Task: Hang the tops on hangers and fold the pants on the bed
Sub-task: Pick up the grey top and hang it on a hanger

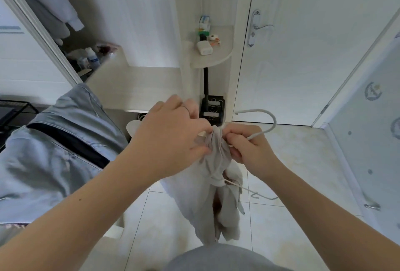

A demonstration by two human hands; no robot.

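A light grey top [213,186] hangs bunched over the tiled floor, in front of me at mid-frame. My left hand [171,138] grips the gathered fabric at its upper end. My right hand [246,145] pinches the same fabric together with the neck of a white hanger [266,123], whose hook curves up to the right. One white hanger arm [257,192] sticks out below the top on the right; the rest of the hanger is hidden inside the cloth. Blue-grey pants [49,153] with a dark waistband lie on the bed at the left.
A white door [303,54] with a metal handle [259,27] is straight ahead. A small corner shelf [218,58] carries boxes. Clothes hang in the open wardrobe [43,6] at upper left. A patterned panel [372,140] stands at the right.
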